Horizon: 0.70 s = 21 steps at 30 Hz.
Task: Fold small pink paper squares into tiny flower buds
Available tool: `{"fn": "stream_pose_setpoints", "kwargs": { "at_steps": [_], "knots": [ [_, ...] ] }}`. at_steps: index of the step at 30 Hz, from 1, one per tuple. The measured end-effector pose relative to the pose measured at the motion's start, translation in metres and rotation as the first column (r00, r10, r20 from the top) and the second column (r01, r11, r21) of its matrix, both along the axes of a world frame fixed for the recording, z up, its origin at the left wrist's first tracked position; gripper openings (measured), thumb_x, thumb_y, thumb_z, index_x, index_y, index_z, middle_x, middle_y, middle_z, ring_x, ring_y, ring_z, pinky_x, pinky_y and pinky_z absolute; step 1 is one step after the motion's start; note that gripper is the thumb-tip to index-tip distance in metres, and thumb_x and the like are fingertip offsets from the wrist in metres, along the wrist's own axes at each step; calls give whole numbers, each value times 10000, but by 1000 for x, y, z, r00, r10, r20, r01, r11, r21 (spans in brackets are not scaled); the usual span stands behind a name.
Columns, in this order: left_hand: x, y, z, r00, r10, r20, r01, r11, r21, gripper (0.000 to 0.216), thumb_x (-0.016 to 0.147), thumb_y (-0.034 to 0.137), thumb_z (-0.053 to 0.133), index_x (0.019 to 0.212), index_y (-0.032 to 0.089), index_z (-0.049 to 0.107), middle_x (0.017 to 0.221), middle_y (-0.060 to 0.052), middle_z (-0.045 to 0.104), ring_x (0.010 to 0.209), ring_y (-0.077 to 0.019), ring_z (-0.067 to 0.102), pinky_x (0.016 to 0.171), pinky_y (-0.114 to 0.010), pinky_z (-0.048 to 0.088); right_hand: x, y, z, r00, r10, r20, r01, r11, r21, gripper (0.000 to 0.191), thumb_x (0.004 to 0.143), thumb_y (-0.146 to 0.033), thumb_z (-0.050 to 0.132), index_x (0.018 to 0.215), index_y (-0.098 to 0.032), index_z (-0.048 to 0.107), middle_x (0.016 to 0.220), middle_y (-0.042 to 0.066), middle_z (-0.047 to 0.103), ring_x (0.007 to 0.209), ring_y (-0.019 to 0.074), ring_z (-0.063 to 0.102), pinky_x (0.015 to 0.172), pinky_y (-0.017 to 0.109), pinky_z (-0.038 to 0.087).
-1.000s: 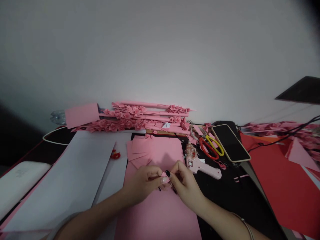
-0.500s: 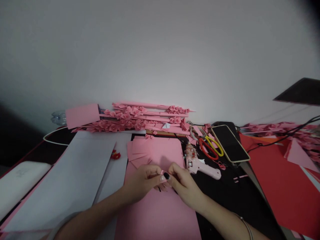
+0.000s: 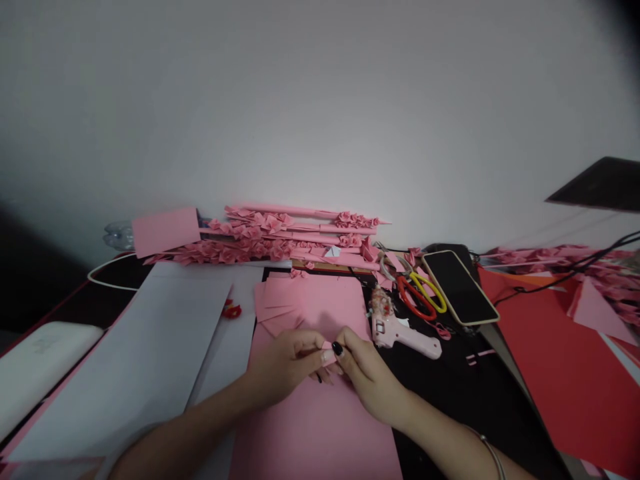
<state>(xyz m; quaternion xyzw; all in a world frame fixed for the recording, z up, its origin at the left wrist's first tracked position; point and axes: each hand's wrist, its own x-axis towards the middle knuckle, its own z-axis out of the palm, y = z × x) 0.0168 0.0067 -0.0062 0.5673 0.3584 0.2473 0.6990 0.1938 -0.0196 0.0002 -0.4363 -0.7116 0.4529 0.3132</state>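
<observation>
Between my fingertips is a small folded piece of pink paper (image 3: 327, 346), mostly covered by the thumbs. My left hand (image 3: 287, 367) pinches it from the left side. From the right, my right hand (image 3: 367, 373) pinches it too, its dark thumbnail facing up. Both hands are over a large sheet of pink paper (image 3: 315, 433). Smaller pink paper pieces (image 3: 280, 293) lie overlapped on the sheet, just beyond my left hand. A pink glue gun (image 3: 410, 339) rests to the right of my right hand.
Pink paper flowers on stems (image 3: 260, 250) lie along the wall. Scissors with red and yellow handles (image 3: 423, 297) sit beside a phone (image 3: 463, 288). White sheets (image 3: 135, 360) spread at left, red paper (image 3: 565, 373) at right. A white box-like device (image 3: 45, 367) stands far left.
The two thumbs have drawn slightly apart, and a little more of the pink paper shows between them. Everything else lies as before.
</observation>
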Motion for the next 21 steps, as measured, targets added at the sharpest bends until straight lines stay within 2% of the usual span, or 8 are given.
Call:
{"fn": "stream_pose_setpoints", "kwargs": {
  "at_steps": [4,11,17,21],
  "knots": [
    [0,-1,2,999,15,-39,-14,1000,16,222,845,319,551,779,127,641,707,-42,692,661,-149,661,639,-246,510,0,1,-2,1000,-17,-26,17,1000,-11,230,973,-303,299,773,-216,372,635,-44,382,553,120,348,520,237,306],
    [0,0,4,992,3,-123,9,996,89,212,835,271,541,769,120,675,680,-53,691,679,-158,654,656,-247,505,2,2,-8,991,-134,-10,134,991,0,192,942,-235,356,752,-214,378,593,-58,371,510,108,341,484,227,283],
    [1,-1,5,993,-12,-113,19,998,57,257,831,274,513,668,116,634,679,-52,689,486,-102,588,507,-209,457,2,4,-10,986,-163,-34,162,986,-31,188,946,-267,371,772,-209,414,571,-64,384,483,103,355,470,223,292],
    [1,1,5,994,33,-102,-30,999,35,260,833,279,495,693,118,643,597,-26,659,491,-105,600,531,-212,476,2,6,-10,959,-261,-113,262,965,-7,102,930,-257,412,859,-202,459,647,-45,420,529,109,395,501,225,331]
  ]
}}
